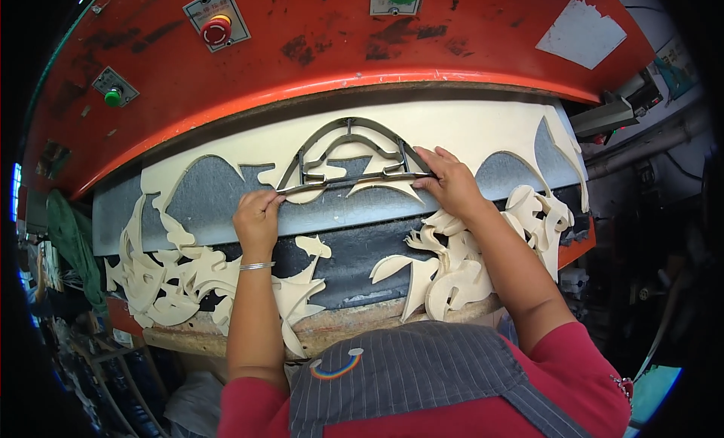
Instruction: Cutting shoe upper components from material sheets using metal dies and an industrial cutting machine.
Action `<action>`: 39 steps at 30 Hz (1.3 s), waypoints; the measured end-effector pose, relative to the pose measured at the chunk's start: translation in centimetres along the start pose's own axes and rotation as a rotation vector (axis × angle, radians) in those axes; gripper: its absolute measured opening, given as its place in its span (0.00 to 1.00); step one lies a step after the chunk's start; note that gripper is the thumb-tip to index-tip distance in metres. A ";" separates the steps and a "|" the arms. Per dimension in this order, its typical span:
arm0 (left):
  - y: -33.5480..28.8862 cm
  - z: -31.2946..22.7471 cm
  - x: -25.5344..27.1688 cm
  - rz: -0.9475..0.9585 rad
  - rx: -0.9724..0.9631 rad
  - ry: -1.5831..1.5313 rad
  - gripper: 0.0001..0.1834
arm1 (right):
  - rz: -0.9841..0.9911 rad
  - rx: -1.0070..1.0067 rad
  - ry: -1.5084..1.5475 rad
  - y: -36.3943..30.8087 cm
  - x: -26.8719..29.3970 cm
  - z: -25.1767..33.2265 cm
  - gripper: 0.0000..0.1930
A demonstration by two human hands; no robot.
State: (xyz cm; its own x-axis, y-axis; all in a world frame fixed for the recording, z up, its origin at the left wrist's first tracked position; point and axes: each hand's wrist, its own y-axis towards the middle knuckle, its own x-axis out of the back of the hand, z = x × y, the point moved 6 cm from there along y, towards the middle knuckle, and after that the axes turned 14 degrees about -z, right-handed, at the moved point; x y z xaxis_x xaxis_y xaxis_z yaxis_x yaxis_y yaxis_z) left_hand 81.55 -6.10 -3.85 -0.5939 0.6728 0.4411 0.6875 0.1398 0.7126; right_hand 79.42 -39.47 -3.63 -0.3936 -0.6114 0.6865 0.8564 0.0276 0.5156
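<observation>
Both my hands grip a dark metal cutting die [353, 122], a curved blade frame with a smaller arch inside and struts between. It lies over the edge of a cream sheet [445, 121] and the grey cutting board. My left hand [256, 219] pinches the die's lower left corner, thumb and fingers closed. My right hand [451, 183] holds its lower right corner, fingers bent round the end. Curved gaps are cut along the sheet's near edge. Narrow cream strips show beneath and beside the die.
A red machine beam [332, 53] spans the far side, with a red stop knob [216, 31] and green buttons [113, 97]. Cream offcuts pile up at the left [170, 287] and right [452, 280], on the near ledge. The grey cutting board [204, 197] lies under the sheet.
</observation>
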 end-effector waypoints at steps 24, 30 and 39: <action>9.2 -1.0 25.1 -0.678 -0.272 0.134 0.16 | -0.659 -0.008 0.359 2.9 14.2 16.5 0.18; 6.6 -3.4 24.2 -0.295 0.027 -0.025 0.20 | -0.543 -0.032 0.351 -0.9 13.6 15.9 0.18; -15.6 -19.5 16.1 0.714 -0.139 -0.145 0.23 | 0.498 0.308 0.072 -18.5 5.7 23.1 0.25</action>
State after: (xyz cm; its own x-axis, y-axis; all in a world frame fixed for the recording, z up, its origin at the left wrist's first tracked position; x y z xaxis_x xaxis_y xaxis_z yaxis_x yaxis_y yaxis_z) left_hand 53.10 -11.65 2.72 0.0457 0.6562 0.7532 0.8210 -0.4542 0.3459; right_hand 53.65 -25.16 2.60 0.0643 -0.5177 0.8532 0.7914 0.5473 0.2724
